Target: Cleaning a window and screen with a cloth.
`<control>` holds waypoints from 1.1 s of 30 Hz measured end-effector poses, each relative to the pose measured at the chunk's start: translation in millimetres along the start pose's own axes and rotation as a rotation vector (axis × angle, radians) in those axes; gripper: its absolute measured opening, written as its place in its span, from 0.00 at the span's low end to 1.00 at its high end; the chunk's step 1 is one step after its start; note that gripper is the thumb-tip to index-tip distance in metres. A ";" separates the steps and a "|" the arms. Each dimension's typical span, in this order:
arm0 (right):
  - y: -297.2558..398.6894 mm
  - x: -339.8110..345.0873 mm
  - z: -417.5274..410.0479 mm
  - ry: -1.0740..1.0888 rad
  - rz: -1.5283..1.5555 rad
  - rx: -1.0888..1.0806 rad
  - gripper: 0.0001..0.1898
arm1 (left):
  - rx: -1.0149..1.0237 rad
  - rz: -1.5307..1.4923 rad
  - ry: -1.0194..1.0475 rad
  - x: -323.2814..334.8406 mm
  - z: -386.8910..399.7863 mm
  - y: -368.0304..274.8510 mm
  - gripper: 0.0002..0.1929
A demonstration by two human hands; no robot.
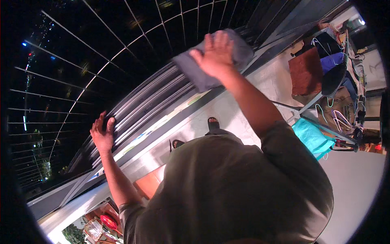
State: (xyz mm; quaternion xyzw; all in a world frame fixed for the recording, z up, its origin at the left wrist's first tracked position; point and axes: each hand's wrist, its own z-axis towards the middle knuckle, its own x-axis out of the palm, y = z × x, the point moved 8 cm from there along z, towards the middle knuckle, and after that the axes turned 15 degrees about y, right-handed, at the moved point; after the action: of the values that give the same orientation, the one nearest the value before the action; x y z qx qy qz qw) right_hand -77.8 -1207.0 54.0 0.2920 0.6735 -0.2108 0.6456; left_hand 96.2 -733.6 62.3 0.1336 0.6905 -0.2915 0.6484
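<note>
A folded grey cloth [195, 71] lies across the metal tracks of a sliding-window sill [152, 96]. My right hand [215, 55] rests palm down on top of the cloth, its thumb out to one side. What lies beneath the cloth is hidden. Farther along the sill, at the left, my left hand [103, 135] touches the tracks with bare fingers, the thumb held apart from the others. Nothing is seen in its grasp.
Beyond the sill, a wire grille or net [111, 62] stands against the dark outdoors. To the right is a drying rack [307, 105] with hung clothes, hangers and a turquoise cloth bag [312, 137]. My sandalled feet [213, 122] are on the pale floor. Red and glass objects [108, 222] appear at lower left.
</note>
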 end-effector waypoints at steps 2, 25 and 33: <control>37.7 3.0 -20.0 -0.025 0.046 -0.170 0.48 | -0.005 -0.011 0.007 -1.5 1.6 -5.3 0.27; 176.2 -5.5 -62.6 0.234 0.098 -0.669 0.38 | 0.024 -0.018 0.004 -0.7 2.9 0.7 0.28; 7.1 -22.6 22.8 0.018 0.046 -0.430 0.35 | -0.042 -0.079 0.040 0.0 -4.1 4.8 0.26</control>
State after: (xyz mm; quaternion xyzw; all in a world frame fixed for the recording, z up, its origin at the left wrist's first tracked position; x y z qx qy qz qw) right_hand -56.2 -1219.5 75.3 0.1644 0.7018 -0.0450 0.6917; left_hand 95.5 -727.4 61.2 0.0982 0.7142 -0.2994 0.6250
